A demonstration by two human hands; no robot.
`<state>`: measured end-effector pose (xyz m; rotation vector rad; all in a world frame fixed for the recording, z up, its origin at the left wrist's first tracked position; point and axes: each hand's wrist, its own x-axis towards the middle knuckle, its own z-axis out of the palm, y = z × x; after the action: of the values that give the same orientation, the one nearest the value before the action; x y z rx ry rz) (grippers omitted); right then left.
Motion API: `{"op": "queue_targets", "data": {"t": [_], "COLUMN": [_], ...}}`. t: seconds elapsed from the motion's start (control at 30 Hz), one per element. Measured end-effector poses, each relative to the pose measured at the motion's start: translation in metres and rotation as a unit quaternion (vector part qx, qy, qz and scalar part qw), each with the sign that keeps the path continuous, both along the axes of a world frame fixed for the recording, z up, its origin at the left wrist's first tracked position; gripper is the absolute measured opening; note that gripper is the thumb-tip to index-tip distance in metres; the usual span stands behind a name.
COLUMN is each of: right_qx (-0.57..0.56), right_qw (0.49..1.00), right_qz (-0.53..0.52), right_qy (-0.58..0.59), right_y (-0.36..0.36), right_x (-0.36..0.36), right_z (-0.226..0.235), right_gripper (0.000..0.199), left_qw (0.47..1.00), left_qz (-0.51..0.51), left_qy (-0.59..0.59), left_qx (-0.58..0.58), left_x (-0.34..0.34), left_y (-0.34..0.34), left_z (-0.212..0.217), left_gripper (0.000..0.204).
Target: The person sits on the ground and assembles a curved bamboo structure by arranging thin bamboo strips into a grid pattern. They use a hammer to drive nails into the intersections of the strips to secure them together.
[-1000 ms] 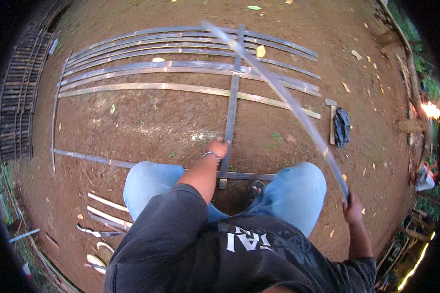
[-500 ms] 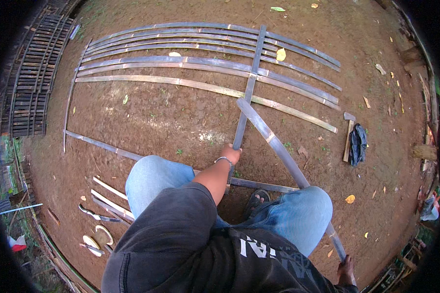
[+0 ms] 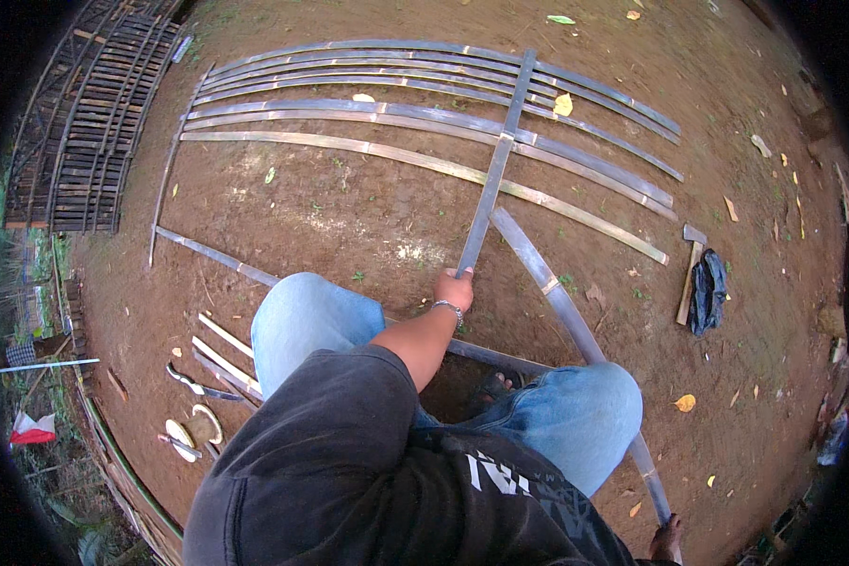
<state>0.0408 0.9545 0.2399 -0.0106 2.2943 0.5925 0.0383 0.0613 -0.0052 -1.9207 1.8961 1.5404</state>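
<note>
My left hand (image 3: 455,290), a bracelet at its wrist, is closed around the near end of a dark bamboo slat (image 3: 490,187). That slat runs away from me across several long bamboo slats (image 3: 349,146) laid out on the ground. Low at the right edge of my body, my right hand (image 3: 667,540) is closed on a second bamboo slat (image 3: 564,307). This one passes by my right knee, partly hidden by it, and its far tip lies just right of the first slat, apart from it. Another slat (image 3: 219,257) lies crosswise at my feet, partly behind my knees.
A hatchet (image 3: 690,274) and a black plastic bag (image 3: 708,294) lie at right. By my left knee are a knife (image 3: 198,385), short pale strips (image 3: 224,335) and a pale coil (image 3: 198,429). A dark slatted rack (image 3: 104,141) stands far left.
The far tip of the slat in my right hand has come off the cross slat and now lies to its right. My view has turned slightly; both hands keep their holds.
</note>
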Motion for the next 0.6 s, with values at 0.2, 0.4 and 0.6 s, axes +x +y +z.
{"op": "queue_targets", "data": {"t": [0.2, 0.4, 0.6], "right_qx": [-0.075, 0.102, -0.107], "right_qw": [0.99, 0.968, 0.992], "right_qz": [0.043, 0.181, 0.073], "right_qy": [0.109, -0.144, 0.0], "right_y": [0.007, 0.062, -0.195], "right_x": [-0.061, -0.173, -0.227], "right_z": [-0.037, -0.004, -0.076], "right_gripper": [0.047, 0.059, 0.052], "left_qw": [1.0, 0.998, 0.999], "left_qz": [0.007, -0.004, 0.016], "left_qy": [0.014, 0.064, -0.023], "left_qx": [-0.02, -0.002, -0.042], "left_x": [0.013, -0.014, 0.023], "left_y": [-0.007, 0.022, 0.002], "left_z": [0.004, -0.003, 0.06], "left_gripper": [0.037, 0.031, 0.031]}}
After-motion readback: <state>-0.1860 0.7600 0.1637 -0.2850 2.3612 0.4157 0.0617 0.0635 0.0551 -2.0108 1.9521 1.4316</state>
